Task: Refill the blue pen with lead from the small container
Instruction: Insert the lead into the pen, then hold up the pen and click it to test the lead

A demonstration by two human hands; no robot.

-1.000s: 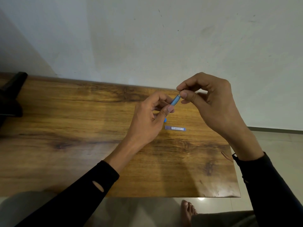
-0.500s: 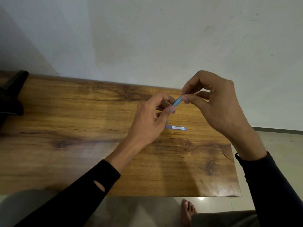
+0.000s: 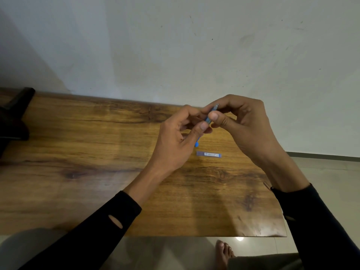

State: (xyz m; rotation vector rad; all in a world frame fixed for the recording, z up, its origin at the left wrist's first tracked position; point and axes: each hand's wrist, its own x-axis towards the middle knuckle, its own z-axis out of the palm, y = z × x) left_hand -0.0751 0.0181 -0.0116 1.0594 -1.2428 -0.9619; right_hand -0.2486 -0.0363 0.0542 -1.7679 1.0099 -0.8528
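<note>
A blue pen (image 3: 208, 118) is held tilted above the wooden table (image 3: 97, 152), its upper end pointing up and right. My left hand (image 3: 175, 145) grips its lower part between thumb and fingers; the pen's blue lower end (image 3: 197, 144) pokes out below that hand. My right hand (image 3: 243, 129) pinches the pen's upper part with thumb and forefinger, touching the left hand's fingertips. The small lead container (image 3: 209, 154), a thin flat translucent case with a white label, lies on the table just below both hands, apart from them. Most of the pen is hidden by fingers.
A black object (image 3: 13, 117) sits at the table's far left edge. A pale wall stands right behind the table. The table's right edge (image 3: 276, 191) runs under my right forearm. A bare foot (image 3: 224, 252) rests on the tiled floor below the front edge.
My right hand has slid down along the pen toward my left hand, so the fingertips of both hands meet. The pen is tilted more upright. The container has not moved.
</note>
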